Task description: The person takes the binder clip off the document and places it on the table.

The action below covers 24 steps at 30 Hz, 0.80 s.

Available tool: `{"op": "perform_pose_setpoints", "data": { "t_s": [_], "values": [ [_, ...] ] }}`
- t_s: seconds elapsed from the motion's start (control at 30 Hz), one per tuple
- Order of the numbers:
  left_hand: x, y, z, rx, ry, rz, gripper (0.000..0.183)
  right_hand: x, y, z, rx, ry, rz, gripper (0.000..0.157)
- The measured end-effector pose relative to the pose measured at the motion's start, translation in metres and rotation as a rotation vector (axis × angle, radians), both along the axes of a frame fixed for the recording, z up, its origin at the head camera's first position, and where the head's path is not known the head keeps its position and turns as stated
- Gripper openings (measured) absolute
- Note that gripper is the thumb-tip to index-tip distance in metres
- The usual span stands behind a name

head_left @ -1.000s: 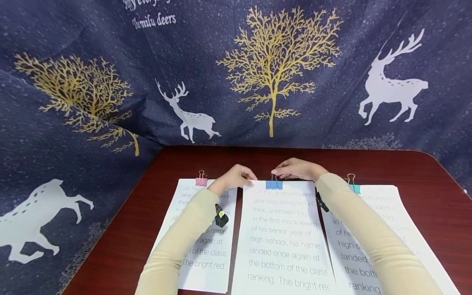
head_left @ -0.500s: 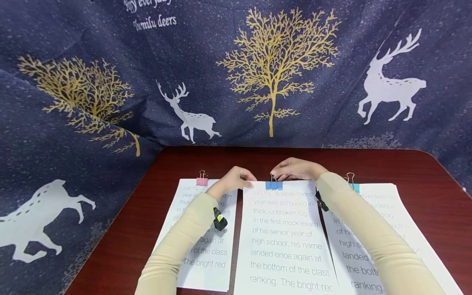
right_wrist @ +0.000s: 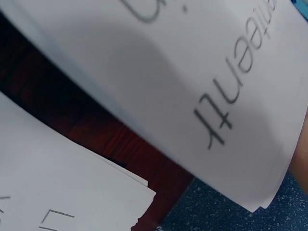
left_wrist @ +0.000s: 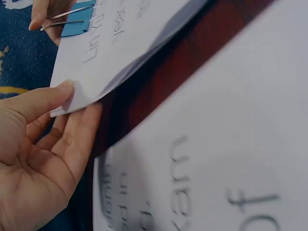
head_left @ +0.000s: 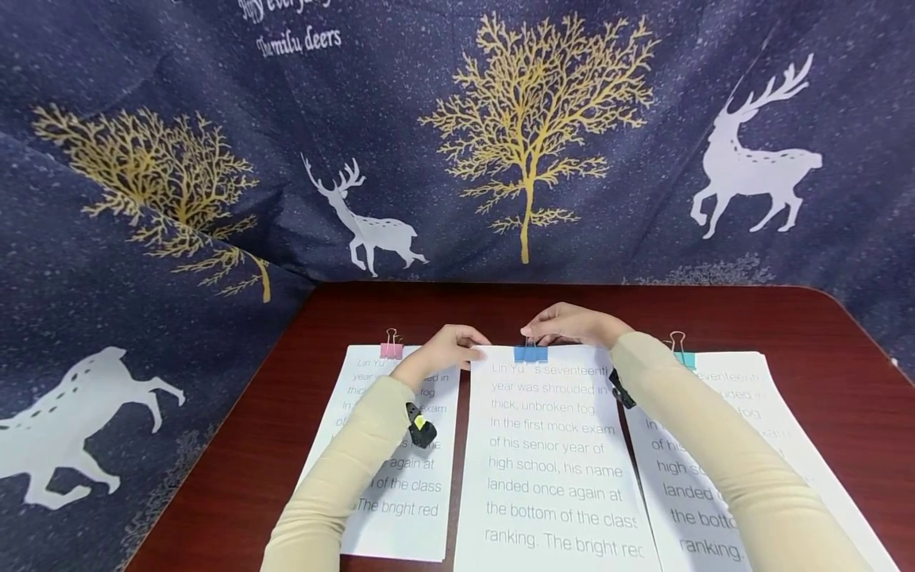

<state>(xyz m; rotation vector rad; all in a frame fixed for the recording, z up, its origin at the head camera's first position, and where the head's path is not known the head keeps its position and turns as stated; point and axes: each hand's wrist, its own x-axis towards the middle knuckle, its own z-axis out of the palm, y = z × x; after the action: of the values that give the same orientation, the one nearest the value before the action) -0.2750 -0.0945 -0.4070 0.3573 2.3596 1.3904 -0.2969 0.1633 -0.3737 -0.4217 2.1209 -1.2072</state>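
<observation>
The middle stack of printed white paper [head_left: 550, 445] has a blue binder clip [head_left: 531, 354] at its top edge. My left hand [head_left: 452, 349] pinches the stack's top left corner; in the left wrist view the thumb [left_wrist: 66, 89] lies on top and the fingers beneath. With my right hand [head_left: 572, 323] I pinch at the blue clip's wire handles, just beyond the paper edge. In the left wrist view these handles [left_wrist: 67, 19] point away from the sheets. The right wrist view shows the raised top right corner of the stack [right_wrist: 231, 159], but little of the right hand.
On the left lies another paper stack [head_left: 400, 524] with a pink binder clip [head_left: 391, 350]. A third stack [head_left: 768, 397] with a teal clip [head_left: 686, 360] lies right, partly under the right sleeve. All are on a dark red table [head_left: 236, 445] before a blue deer-print cloth [head_left: 615, 222].
The blue clip's handles stand less tall above the stack than before, and the right fingertips have shifted slightly left. The left hand keeps its hold on the corner, with a slight shift left.
</observation>
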Motion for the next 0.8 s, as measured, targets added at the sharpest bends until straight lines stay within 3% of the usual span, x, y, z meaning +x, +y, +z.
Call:
{"op": "perform_pose_setpoints", "data": {
  "t_s": [0.23, 0.47, 0.8],
  "values": [
    [0.000, -0.008, -0.008, 0.129, -0.100, 0.053, 0.024, 0.001, -0.002, -0.003, -0.037, 0.010, -0.032, 0.053],
    [-0.001, -0.014, -0.014, 0.180, -0.114, 0.053, 0.025, 0.002, -0.004, -0.004, -0.066, 0.032, -0.047, 0.050],
    [-0.005, -0.016, -0.022, 0.225, -0.107, 0.087, 0.027, 0.001, -0.005, -0.008, -0.069, 0.044, -0.133, 0.053]
  ]
}}
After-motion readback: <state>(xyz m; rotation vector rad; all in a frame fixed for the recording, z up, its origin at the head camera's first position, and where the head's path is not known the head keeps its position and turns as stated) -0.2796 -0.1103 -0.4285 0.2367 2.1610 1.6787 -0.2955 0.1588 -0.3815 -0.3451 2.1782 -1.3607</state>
